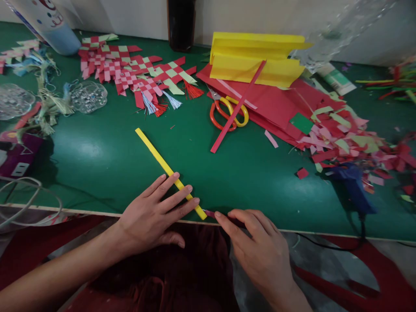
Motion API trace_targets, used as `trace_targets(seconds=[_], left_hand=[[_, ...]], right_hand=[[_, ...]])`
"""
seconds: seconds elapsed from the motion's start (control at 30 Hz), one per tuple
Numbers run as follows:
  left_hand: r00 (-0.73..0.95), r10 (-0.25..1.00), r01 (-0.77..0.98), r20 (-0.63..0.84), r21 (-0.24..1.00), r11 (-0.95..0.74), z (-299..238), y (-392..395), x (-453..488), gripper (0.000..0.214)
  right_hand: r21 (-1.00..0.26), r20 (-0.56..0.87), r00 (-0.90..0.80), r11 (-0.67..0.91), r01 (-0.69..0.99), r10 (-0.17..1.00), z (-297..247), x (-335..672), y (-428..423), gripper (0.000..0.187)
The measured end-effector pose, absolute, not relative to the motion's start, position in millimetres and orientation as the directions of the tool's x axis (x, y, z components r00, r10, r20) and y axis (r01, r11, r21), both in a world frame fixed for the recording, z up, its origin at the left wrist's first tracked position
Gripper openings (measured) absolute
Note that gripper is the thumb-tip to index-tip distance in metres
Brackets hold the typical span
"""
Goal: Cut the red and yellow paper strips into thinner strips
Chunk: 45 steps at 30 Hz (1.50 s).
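Yellow strip (152,151) slanting over the green desk (107,160), a worker's left hand (152,219) lies palm down, fingers loosely spread across its lower half. The right hand (260,247), curled at the desk's edge, pinches a slim purple-handled tool (210,213), tip by the strip's near end.

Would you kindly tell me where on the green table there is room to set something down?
One mostly bare patch lies between the yellow strip and the purple box; another between the red strip, the right hand and the blue tool. It is crowded at the back left with woven pieces and at the right with paper scraps.
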<state>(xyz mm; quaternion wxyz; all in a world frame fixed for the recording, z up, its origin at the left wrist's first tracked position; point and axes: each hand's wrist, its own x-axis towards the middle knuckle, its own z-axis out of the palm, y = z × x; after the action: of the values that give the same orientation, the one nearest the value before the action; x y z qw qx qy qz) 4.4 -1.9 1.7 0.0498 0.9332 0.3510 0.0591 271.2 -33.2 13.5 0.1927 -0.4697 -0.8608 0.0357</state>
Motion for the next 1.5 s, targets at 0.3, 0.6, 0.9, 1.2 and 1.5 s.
trace_targets(seconds=[0.3, 0.6, 0.9, 1.2, 1.5], left_hand=[[0.743, 0.663, 0.648, 0.091, 0.149, -0.747, 1, -2, 5, 0.083], [0.743, 0.664, 0.649, 0.085, 0.155, -0.745, 1, -3, 4, 0.083], [0.753, 0.653, 0.642, 0.077, 0.129, -0.756, 2, -2, 5, 0.085], [0.747, 0.662, 0.649, 0.069, 0.141, -0.747, 3, -2, 5, 0.084], [0.746, 0.661, 0.648, 0.075, 0.146, -0.748, 3, -2, 4, 0.085]], right_hand=[[-0.261, 0.283, -0.467, 0.536, 0.803, 0.838, 13, 270, -35, 0.03], [-0.247, 0.306, -0.451, 0.527, 0.813, 0.838, 13, 267, -35, 0.029], [-0.247, 0.306, -0.439, 0.516, 0.82, 0.845, 13, 266, -34, 0.029], [-0.259, 0.313, -0.44, 0.522, 0.813, 0.842, 15, 268, -30, 0.028], [-0.271, 0.312, -0.45, 0.532, 0.802, 0.837, 15, 267, -26, 0.027]])
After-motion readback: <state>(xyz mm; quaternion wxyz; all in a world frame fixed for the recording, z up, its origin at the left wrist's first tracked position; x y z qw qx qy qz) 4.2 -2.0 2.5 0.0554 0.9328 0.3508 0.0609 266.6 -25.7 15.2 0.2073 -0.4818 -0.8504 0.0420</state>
